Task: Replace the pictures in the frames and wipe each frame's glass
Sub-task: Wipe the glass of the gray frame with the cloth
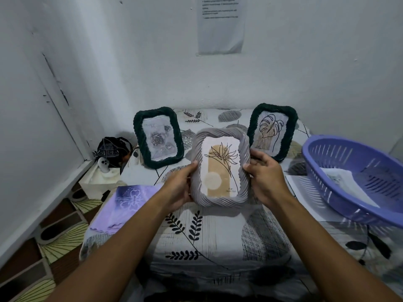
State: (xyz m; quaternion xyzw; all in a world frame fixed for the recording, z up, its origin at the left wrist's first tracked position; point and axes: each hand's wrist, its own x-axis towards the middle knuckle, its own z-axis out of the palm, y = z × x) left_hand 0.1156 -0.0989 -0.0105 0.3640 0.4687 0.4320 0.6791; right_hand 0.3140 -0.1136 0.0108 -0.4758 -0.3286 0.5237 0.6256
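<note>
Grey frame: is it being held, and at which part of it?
Yes. Both hands hold the grey frame by its side edges: the left hand on the left edge, the right hand on the right edge, with the picture facing the camera.

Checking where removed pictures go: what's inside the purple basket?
The purple basket holds at least one printed paper sheet lying flat. The near wall hides part of the floor, so more may be there.

a: the ribbed grey picture frame (220,167) shows a white print with a tan arch, a pale circle and a black line flower.

b: two dark green twisted frames (158,137) (272,131), a lilac cloth (124,205), a purple slotted basket (357,182), a leaf-printed sheet (213,236).
</note>
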